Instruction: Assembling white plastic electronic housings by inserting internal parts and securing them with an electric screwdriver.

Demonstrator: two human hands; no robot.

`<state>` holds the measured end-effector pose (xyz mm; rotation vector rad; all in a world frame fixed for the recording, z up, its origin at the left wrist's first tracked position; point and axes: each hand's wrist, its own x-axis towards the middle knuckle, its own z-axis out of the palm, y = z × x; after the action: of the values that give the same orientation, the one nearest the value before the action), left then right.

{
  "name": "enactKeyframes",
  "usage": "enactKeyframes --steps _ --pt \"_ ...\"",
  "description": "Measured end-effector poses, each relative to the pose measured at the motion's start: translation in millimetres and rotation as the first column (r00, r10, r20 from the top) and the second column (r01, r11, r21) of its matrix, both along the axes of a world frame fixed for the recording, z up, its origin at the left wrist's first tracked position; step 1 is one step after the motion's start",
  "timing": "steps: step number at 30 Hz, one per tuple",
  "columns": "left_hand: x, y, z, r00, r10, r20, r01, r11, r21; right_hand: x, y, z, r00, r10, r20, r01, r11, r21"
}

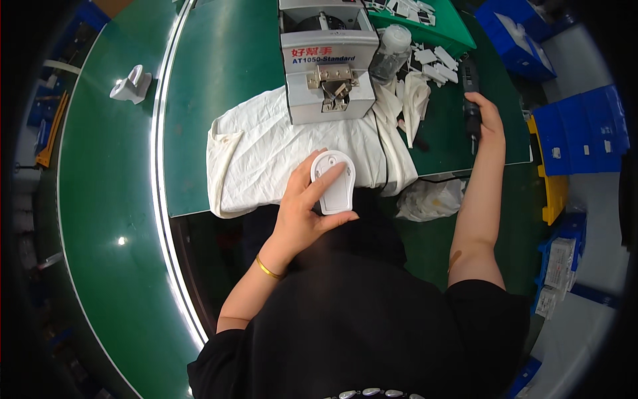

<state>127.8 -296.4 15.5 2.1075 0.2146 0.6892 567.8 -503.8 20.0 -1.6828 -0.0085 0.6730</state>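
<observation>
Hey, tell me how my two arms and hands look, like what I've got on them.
Your left sleeve and right sleeve are short and plain black. A slim gold-coloured bracelet circles the left wrist. Left hand and right hand are gloveless. A small brownish strip, perhaps a plaster, sits near the right elbow.

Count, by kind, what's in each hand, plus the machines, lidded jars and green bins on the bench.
White plastic part in the left hand: 1
Dark handheld tool in the right hand: 1
Grey machine: 1
Lidded clear jar: 1
Green bin: 1
Total: 5
</observation>
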Motion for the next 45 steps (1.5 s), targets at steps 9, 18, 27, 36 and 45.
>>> enactKeyframes --steps 9,18,27,36,45 --pt "0.2 -1.8 -1.3 1.000 -0.005 -0.005 0.005 0.996 0.091 -148.4 101.2 97.8 0.857 0.354 0.375 -0.468 0.230 0.853" --pt "0.5 -2.3 -7.8 0.998 0.052 0.023 -0.053 0.995 0.084 -225.7 172.9 144.7 0.739 0.184 0.649 -0.597 0.626 0.502" --pt "0.2 -1.0 -5.8 0.996 0.044 0.078 -0.054 0.990 0.131 -238.8 200.0 155.6 0.550 0.110 0.828 -0.568 0.776 0.274" --pt "0.1 -1.1 -5.7 0.996 0.020 0.084 -0.025 0.998 0.061 -225.4 231.0 130.6 0.679 0.001 0.734 -0.685 0.363 0.632" --pt "-0.7 1.4 -4.5 0.997 0.013 0.080 -0.016 0.999 0.039 -277.0 155.1 138.5 0.578 0.208 0.789 -0.709 0.607 0.360"
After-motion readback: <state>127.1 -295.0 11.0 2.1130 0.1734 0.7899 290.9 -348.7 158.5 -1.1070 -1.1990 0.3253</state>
